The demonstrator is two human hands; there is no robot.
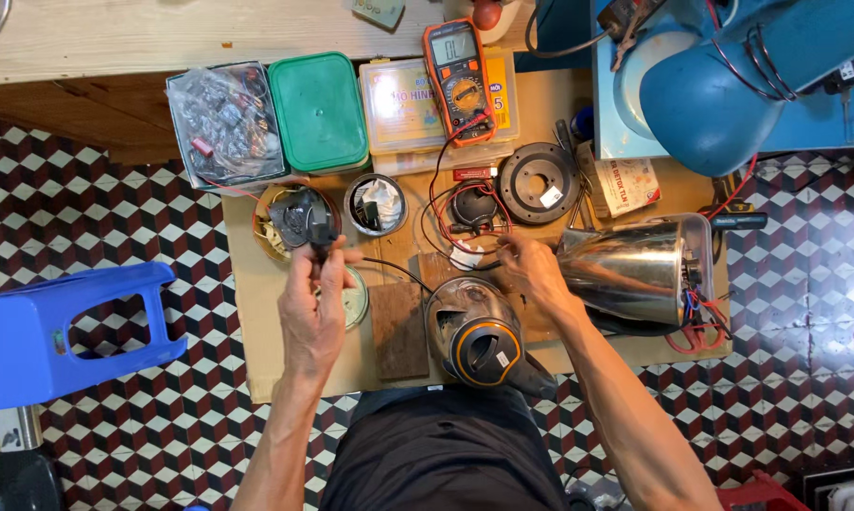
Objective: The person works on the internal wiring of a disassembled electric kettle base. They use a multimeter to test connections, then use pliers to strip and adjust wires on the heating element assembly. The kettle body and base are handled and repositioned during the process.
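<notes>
My left hand [315, 301] is raised over the cardboard mat [256, 312] and pinches a black plastic part [306, 220] with a thin black wire trailing to the right. My right hand [533, 274] is closed on a small piece at the end of that wire, beside a white scrap [465, 256]. Just right of it a steel electric kettle [635, 272] lies on its side, base wiring exposed. A kettle lid [476, 339] with an orange ring lies between my forearms.
An orange multimeter [457, 78] with red and black leads rests on a clear parts box [400, 106]. A green-lidded box [319, 112], a bag-filled container [226, 123], a round black base [538, 183] and small tins lie on the mat. A blue stool [58, 331] stands left, a blue fan [730, 85] upper right.
</notes>
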